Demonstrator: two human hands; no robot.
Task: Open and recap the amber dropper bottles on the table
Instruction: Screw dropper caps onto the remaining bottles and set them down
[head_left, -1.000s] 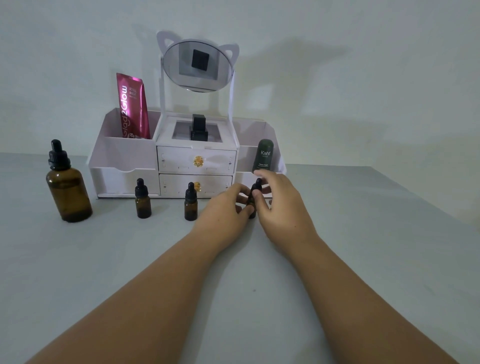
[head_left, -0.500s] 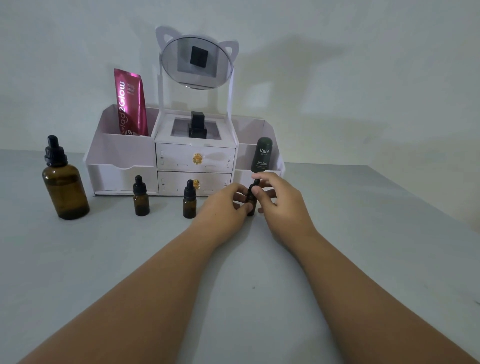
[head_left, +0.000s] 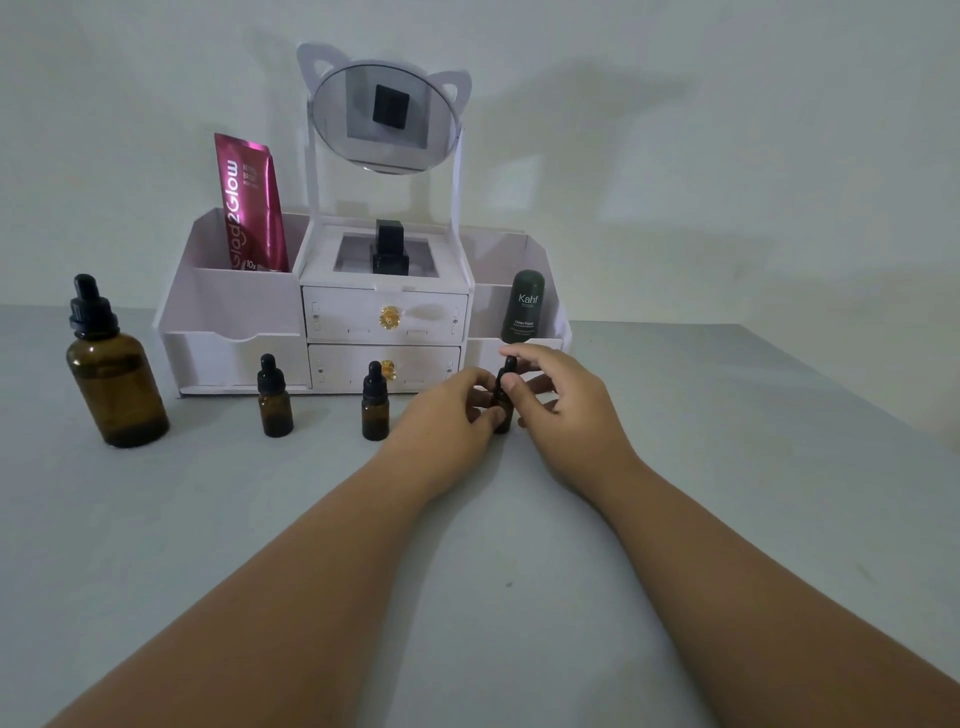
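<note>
- The table (head_left: 727, 519) is a plain pale grey surface that fills the lower view; a bare off-white wall (head_left: 675, 156) stands behind it, crossed by soft shadows.
- A white organiser (head_left: 234, 332) sits at the back of the table against the wall, with two drawers bearing gold knobs in the middle and open bins at each side.
- A round mirror (head_left: 384, 117) with cat-ear corners rises on posts above the organiser's centre.
- A pink Glad2Glow sachet (head_left: 252, 202) stands upright in the left bin; a dark green Kahf bottle (head_left: 524, 306) stands in the right one.
- The large amber dropper bottle (head_left: 114, 374) stands upright at the far left of the table, black dropper cap on.
- Two small amber dropper bottles stand capped in front of the drawers: the left small bottle (head_left: 274, 397) and the middle small bottle (head_left: 375, 402), well apart from each other.
- The third small bottle (head_left: 503, 395) stands upright on the table just right of those, in front of the organiser's right end, between the two hands; its amber body is mostly hidden, its black cap showing.
- The left hand (head_left: 447, 415) reaches in from the lower left, fingers curled closed around the bottle's body, thumb tip at its lower front.
- The right hand (head_left: 561, 405) comes in from the lower right, thumb and forefinger pinched on the black cap, the other fingers loosely bent behind.
</note>
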